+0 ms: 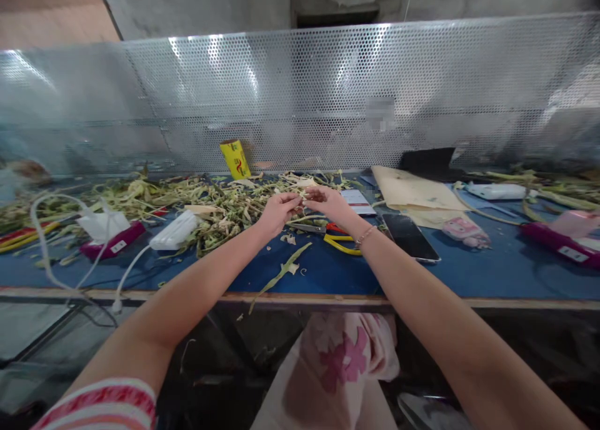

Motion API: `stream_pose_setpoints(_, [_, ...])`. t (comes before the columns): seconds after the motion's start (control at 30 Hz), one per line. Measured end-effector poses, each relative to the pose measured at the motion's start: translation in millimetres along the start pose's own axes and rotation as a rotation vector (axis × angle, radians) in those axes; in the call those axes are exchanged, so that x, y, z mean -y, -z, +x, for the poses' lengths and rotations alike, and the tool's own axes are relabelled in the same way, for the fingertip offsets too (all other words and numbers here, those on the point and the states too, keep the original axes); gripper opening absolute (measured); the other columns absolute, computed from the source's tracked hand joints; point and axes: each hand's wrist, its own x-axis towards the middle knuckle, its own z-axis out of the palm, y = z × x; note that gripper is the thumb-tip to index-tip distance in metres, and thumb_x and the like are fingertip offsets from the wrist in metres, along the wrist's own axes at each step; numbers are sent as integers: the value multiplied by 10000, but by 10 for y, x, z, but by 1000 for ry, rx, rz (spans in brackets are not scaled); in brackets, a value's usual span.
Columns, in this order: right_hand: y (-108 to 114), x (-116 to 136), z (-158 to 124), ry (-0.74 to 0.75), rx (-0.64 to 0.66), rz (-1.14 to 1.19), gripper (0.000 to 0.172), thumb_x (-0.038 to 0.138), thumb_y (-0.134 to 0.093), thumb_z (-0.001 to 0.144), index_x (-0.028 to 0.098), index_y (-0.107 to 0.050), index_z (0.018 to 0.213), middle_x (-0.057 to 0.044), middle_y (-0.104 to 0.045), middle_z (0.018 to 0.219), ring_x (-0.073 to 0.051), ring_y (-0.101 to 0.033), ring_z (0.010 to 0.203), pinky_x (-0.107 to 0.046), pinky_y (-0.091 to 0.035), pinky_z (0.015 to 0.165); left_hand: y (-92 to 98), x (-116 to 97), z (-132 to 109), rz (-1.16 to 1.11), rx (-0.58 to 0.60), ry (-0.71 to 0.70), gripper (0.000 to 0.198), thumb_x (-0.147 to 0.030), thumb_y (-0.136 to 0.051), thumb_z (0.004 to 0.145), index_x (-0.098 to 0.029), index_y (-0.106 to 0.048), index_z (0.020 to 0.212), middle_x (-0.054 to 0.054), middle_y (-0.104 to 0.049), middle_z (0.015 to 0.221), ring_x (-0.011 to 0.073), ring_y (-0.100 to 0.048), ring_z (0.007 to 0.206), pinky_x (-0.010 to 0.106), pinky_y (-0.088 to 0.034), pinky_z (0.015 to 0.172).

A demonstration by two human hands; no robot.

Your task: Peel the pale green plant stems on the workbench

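Observation:
My left hand (pixel 282 209) and my right hand (pixel 329 204) meet over the blue table, fingertips pinched together. Between them is a small pale-green plant piece (pixel 304 195), partly hidden by the fingers. Behind and to the left spreads a heap of wilted stalks and leaves (pixel 225 208). Scissors with red and yellow handles (pixel 344 242) lie beneath my right wrist. A single long green leaf (pixel 287 269) rests in front of my hands, its tip over the table's front edge.
A phone (pixel 410 236), brown paper (pixel 415 189) and a pink packet (pixel 465 231) lie to the right. On the left are a white charger (pixel 174 231) with cable and a purple power strip (pixel 115 241). A yellow box (pixel 235 159) stands before the perforated metal panel (pixel 300 99).

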Motion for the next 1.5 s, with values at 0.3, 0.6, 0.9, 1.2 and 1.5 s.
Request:
stream_pose_setpoints(0.3, [-16,-14,18,40,-23,48,291,227,-622,649,154,-575,927,-62,-618,869,-141,-583,801,-317,-483,779,-25,17,-27,16,45,50,210,-159,-735,501,-93,-618,663,17,-603,599,88,-539,563,274,-451,646])
stream_pose_setpoints(0.6, [25,-61,69,72,-96,39,147,261,-619,621,156,-579,715,-10,-591,671,-104,-530,622,-268,-449,640,-35,18,-33,42,57,102,147,-95,-676,519,-92,-623,655,42,-633,614,121,-586,630,283,-455,673])
stream_pose_setpoints(0.9, [69,-72,74,66,-128,-14,141,296,-609,621,163,-563,631,12,-553,588,-96,-477,551,-256,-407,583,-3,9,-16,95,48,77,230,-56,-658,529,-100,-589,744,43,-654,677,103,-584,591,264,-452,642])
stream_pose_setpoints(1.2, [95,-79,69,52,-126,-8,125,288,-575,643,164,-564,656,-3,-570,616,-108,-497,579,-255,-403,577,-18,-51,-42,194,14,53,165,-128,-668,560,-107,-593,705,32,-632,630,96,-554,563,236,-417,583])
stream_pose_setpoints(1.5, [102,-129,84,49,-8,127,151,307,-599,617,161,-561,616,35,-511,540,-75,-452,516,-240,-408,561,39,-14,6,280,12,-53,139,-194,-673,576,-131,-619,688,-22,-553,525,67,-458,484,216,-349,507])
